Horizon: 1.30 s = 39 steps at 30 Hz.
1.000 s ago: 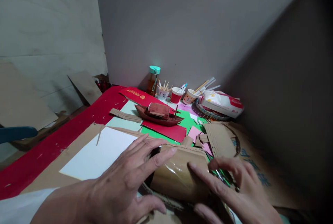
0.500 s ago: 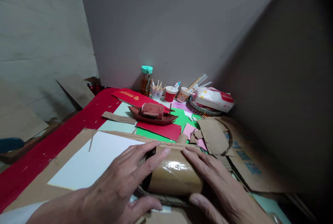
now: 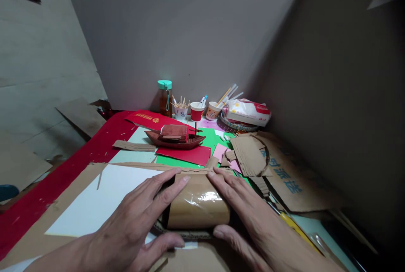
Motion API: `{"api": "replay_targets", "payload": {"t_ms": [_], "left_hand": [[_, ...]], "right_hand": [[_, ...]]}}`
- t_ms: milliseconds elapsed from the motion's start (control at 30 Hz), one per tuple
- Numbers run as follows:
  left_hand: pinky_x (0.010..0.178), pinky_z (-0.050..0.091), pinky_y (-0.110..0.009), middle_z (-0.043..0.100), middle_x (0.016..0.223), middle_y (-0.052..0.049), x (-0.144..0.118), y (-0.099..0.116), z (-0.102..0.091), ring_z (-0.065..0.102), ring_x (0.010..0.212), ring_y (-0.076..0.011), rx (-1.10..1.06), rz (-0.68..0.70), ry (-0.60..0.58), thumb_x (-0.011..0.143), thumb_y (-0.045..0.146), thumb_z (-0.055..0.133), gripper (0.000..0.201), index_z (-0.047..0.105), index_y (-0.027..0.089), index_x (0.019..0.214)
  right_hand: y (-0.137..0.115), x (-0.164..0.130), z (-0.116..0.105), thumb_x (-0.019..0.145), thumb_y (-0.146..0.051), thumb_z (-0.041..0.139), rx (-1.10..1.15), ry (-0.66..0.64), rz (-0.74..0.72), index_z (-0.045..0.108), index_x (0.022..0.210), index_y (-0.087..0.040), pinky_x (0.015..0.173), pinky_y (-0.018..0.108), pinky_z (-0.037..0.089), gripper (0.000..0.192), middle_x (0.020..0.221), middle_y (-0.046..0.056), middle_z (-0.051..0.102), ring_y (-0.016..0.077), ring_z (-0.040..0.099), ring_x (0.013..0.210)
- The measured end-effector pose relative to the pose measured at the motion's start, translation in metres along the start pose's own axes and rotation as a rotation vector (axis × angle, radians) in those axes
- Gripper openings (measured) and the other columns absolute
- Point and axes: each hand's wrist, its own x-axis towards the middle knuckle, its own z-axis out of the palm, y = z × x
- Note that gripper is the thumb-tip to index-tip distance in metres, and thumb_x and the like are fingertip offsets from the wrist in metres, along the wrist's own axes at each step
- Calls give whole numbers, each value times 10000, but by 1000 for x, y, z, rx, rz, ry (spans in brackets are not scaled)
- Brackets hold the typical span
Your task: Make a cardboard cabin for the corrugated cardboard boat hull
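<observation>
A curved piece of brown cardboard (image 3: 198,204) with glossy tape on it lies arched on the work surface in front of me. My left hand (image 3: 133,225) grips its left end, fingers on top and thumb under the near edge. My right hand (image 3: 253,221) holds the right end the same way. Both hands press the piece into a rounded shape. Under it lies a strip of corrugated cardboard (image 3: 183,235).
A white sheet (image 3: 101,200) lies on flat cardboard to the left. Beyond are a small brown model boat (image 3: 174,137) on red and green paper, cups of sticks and pens (image 3: 196,111), a bottle (image 3: 165,97), a tissue pack (image 3: 248,111), cardboard scraps (image 3: 249,154) and yellow-handled scissors (image 3: 292,225).
My right hand moved from the scissors at the right onto the cardboard's right end, and both hands now clasp it. The view shifted rightward.
</observation>
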Motion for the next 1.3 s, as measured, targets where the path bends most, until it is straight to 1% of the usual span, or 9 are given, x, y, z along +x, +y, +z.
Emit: {"api": "replay_targets", "payload": {"t_ms": [100, 233, 433, 667, 767, 967, 1133, 1200, 1300], "left_hand": [[1176, 383, -327, 449, 1574, -61, 1, -1, -2, 455, 1415, -212, 16, 7, -12, 995, 490, 462, 647, 230, 306, 1570], [1167, 404, -345, 452, 1584, -74, 5, -3, -7, 480, 1405, -251, -2, 36, -52, 950, 435, 577, 756, 193, 294, 1585], [1201, 341, -370, 436, 1592, -50, 6, 0, -6, 447, 1421, -269, -62, -22, -36, 945, 438, 582, 759, 185, 330, 1583], [1226, 248, -262, 399, 1616, -20, 5, -2, -6, 418, 1439, -210, -85, -5, -49, 952, 405, 587, 782, 151, 312, 1594], [1211, 315, -311, 408, 1613, -28, 4, -4, -9, 433, 1435, -234, -150, -89, -38, 948, 404, 590, 771, 167, 326, 1588], [1125, 444, -427, 501, 1543, -16, 8, -2, -18, 533, 1349, -271, -381, -308, -20, 972, 437, 530, 601, 292, 424, 1524], [1098, 444, -444, 631, 1407, -59, 20, -1, -25, 557, 1312, -296, -706, -661, 62, 953, 550, 506, 454, 569, 312, 1335], [1077, 450, -438, 692, 1306, -58, 25, -4, -27, 600, 1250, -291, -750, -720, 48, 947, 530, 525, 396, 638, 275, 1228], [990, 487, -410, 747, 1171, -48, 30, -9, -29, 646, 1160, -286, -746, -710, -24, 945, 478, 534, 331, 700, 245, 1111]], "right_hand": [[-1, 0, -1, 990, -405, 543, 23, -2, 7, 341, 1573, -139, 1129, 419, 451, 672, 1593, 140, 420, 283, 390, 1468], [-2, -1, -4, 1005, -424, 521, 68, -39, 45, 273, 1599, -196, 1129, 429, 449, 683, 1639, 108, 341, 265, 338, 1496], [-1, -2, -6, 1023, -448, 495, 172, -87, 80, 143, 1616, -248, 1213, 410, 304, 718, 1678, 36, 261, 164, 253, 1526], [0, -2, -6, 1039, -431, 468, 230, -53, 117, 278, 1584, -167, 1211, 314, 295, 635, 1635, 71, 367, 135, 324, 1492], [2, -2, -4, 1034, -433, 474, 226, -41, 118, 241, 1594, -168, 1209, 333, 304, 663, 1646, 78, 343, 148, 314, 1499], [3, -4, -6, 1028, -455, 476, 186, -55, 104, 208, 1597, -296, 1194, 466, 339, 648, 1650, 36, 336, 198, 297, 1513], [6, -5, -4, 1015, -424, 512, 146, -40, 112, 167, 1600, -352, 1174, 519, 341, 683, 1670, 31, 285, 239, 274, 1520], [7, -5, -4, 1012, -421, 520, 147, -25, 115, 183, 1589, -394, 1166, 537, 339, 668, 1659, 7, 313, 251, 311, 1505], [11, -7, -4, 1015, -416, 502, 190, -1, 125, 259, 1566, -430, 1167, 555, 313, 602, 1633, -21, 370, 279, 351, 1483]]}}
